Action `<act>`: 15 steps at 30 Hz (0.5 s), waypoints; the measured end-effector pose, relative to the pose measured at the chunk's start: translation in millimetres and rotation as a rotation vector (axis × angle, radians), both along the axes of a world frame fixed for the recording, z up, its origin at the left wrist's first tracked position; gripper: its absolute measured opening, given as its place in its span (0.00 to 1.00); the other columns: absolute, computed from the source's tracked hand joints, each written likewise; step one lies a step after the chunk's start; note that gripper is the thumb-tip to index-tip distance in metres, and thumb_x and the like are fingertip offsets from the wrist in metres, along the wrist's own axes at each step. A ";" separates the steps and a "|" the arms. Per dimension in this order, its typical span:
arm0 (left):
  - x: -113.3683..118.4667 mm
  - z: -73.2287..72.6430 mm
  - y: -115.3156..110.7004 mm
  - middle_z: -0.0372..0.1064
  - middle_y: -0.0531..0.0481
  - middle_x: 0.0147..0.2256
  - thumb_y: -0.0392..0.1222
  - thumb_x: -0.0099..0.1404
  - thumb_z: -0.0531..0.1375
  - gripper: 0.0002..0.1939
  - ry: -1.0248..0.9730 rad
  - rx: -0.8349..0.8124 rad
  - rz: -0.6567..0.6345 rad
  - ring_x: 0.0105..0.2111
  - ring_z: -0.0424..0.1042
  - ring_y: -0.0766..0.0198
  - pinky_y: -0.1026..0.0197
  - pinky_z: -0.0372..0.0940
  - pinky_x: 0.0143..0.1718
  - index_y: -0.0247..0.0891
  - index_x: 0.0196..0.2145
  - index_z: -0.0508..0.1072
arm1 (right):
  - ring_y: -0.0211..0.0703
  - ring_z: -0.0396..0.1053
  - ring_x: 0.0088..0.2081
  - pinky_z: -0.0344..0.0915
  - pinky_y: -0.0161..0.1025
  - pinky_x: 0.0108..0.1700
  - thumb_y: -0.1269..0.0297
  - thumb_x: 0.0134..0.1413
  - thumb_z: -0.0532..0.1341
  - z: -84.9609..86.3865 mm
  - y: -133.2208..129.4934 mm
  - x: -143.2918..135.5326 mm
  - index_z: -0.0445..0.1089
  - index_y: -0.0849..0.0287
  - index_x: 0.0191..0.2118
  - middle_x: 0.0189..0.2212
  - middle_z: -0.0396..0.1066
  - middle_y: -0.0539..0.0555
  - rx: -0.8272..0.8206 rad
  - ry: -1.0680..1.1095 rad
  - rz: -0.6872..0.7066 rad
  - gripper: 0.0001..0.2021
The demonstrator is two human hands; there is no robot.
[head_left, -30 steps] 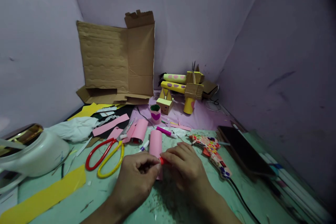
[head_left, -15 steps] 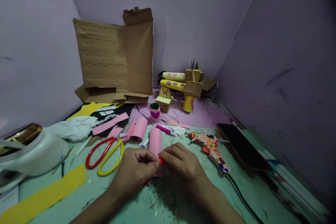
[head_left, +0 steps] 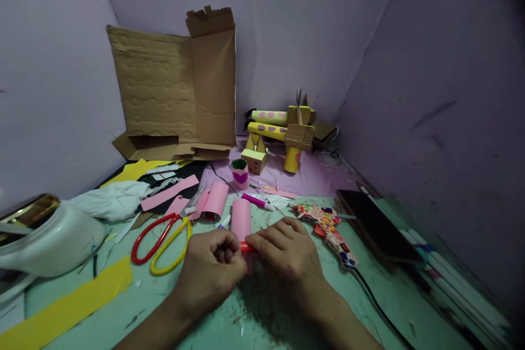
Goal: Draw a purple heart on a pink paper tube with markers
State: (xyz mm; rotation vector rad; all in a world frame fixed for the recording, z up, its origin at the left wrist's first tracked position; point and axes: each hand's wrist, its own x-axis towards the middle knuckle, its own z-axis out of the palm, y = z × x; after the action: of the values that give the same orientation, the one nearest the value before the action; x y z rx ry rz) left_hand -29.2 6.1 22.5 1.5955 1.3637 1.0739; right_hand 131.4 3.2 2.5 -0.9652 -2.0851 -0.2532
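Between my two hands is a small red cylindrical piece (head_left: 246,247), lying across a pink paper roll (head_left: 241,217). My left hand (head_left: 216,265) is closed, its thumb and forefinger at the red piece's left end. The right end is pinched by the fingers of my right hand (head_left: 285,251). The lower part of the pink roll is mostly hidden behind my hands. Just beyond the roll lies a purple marker (head_left: 255,200). Scissors with one red and one yellow handle (head_left: 155,245) rest left of my left hand.
A patterned glue gun (head_left: 328,229) with a black cord and a dark phone (head_left: 375,227) lie right. At left are a white pot (head_left: 69,240) and a yellow strip (head_left: 74,303). Behind stand cardboard (head_left: 172,87), a pink cup (head_left: 240,175) and yellow paper figures (head_left: 293,158).
More of the red piece shows between my hands, as my left fingertips have shifted slightly left along it. The whole view has moved a little.
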 end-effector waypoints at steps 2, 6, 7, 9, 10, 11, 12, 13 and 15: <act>-1.7 1.7 0.8 0.55 0.58 0.13 0.37 0.43 0.54 0.03 0.035 0.056 -0.008 0.15 0.52 0.73 0.69 0.47 0.15 0.37 0.15 0.65 | 0.39 0.65 0.27 0.54 0.42 0.39 0.67 0.65 0.53 1.8 -1.4 -1.3 0.72 0.57 0.35 0.24 0.74 0.48 -0.006 0.013 -0.033 0.10; -0.5 7.0 -0.4 0.53 0.58 0.13 0.36 0.43 0.54 0.04 0.126 0.141 -0.039 0.15 0.52 0.72 0.69 0.48 0.15 0.38 0.15 0.63 | 0.40 0.64 0.27 0.53 0.42 0.40 0.68 0.65 0.51 4.2 -3.8 -7.4 0.72 0.56 0.35 0.24 0.74 0.48 0.003 0.011 -0.068 0.13; 0.4 7.1 -1.2 0.53 0.58 0.13 0.36 0.44 0.54 0.04 0.156 0.171 -0.046 0.15 0.53 0.72 0.69 0.49 0.15 0.38 0.15 0.63 | 0.40 0.64 0.26 0.53 0.42 0.40 0.68 0.66 0.50 4.7 -4.3 -8.7 0.72 0.56 0.35 0.23 0.74 0.48 0.009 0.000 -0.074 0.14; 0.0 5.9 -0.7 0.54 0.58 0.14 0.35 0.45 0.54 0.04 0.213 0.249 -0.059 0.14 0.54 0.72 0.69 0.50 0.15 0.38 0.15 0.63 | 0.40 0.64 0.26 0.53 0.43 0.41 0.68 0.66 0.49 6.3 -5.6 -9.1 0.72 0.57 0.35 0.23 0.73 0.48 0.009 -0.027 -0.089 0.15; -2.6 5.0 1.4 0.55 0.58 0.14 0.35 0.46 0.54 0.05 0.243 0.288 -0.066 0.14 0.54 0.72 0.68 0.51 0.15 0.38 0.15 0.64 | 0.40 0.64 0.26 0.53 0.43 0.42 0.67 0.67 0.49 7.5 -6.5 -7.8 0.72 0.57 0.35 0.22 0.73 0.48 0.004 -0.044 -0.090 0.15; -7.3 4.6 5.3 0.56 0.57 0.14 0.35 0.46 0.54 0.05 0.274 0.327 -0.055 0.15 0.56 0.71 0.68 0.53 0.16 0.38 0.16 0.64 | 0.40 0.64 0.26 0.53 0.44 0.42 0.67 0.67 0.49 9.1 -7.5 -5.2 0.72 0.57 0.35 0.22 0.73 0.48 -0.007 -0.058 -0.090 0.15; -14.2 5.1 10.9 0.58 0.57 0.14 0.35 0.47 0.55 0.05 0.303 0.355 -0.028 0.15 0.57 0.71 0.67 0.54 0.17 0.38 0.16 0.65 | 0.41 0.65 0.26 0.53 0.44 0.43 0.68 0.66 0.49 11.1 -8.5 -1.6 0.72 0.57 0.35 0.23 0.73 0.49 -0.018 -0.058 -0.103 0.15; -23.0 6.6 17.9 0.60 0.56 0.15 0.36 0.47 0.56 0.06 0.338 0.379 0.036 0.16 0.59 0.70 0.67 0.55 0.18 0.38 0.16 0.66 | 0.41 0.65 0.26 0.53 0.44 0.43 0.69 0.66 0.50 13.3 -9.5 2.8 0.71 0.57 0.35 0.23 0.73 0.49 -0.015 -0.038 -0.124 0.14; -42.1 12.8 32.4 0.63 0.55 0.15 0.37 0.47 0.57 0.04 0.378 0.373 0.315 0.17 0.62 0.67 0.66 0.58 0.19 0.37 0.18 0.70 | 0.41 0.66 0.27 0.53 0.45 0.43 0.70 0.63 0.53 17.4 -10.8 11.2 0.71 0.56 0.34 0.24 0.74 0.50 -0.015 0.048 -0.198 0.10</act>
State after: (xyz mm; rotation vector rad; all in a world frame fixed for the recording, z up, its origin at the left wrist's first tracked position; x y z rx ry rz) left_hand -71.3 38.5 35.2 1.9732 1.7906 1.3186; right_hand 142.6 -7.7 19.9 -1.1777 -1.9520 -0.3127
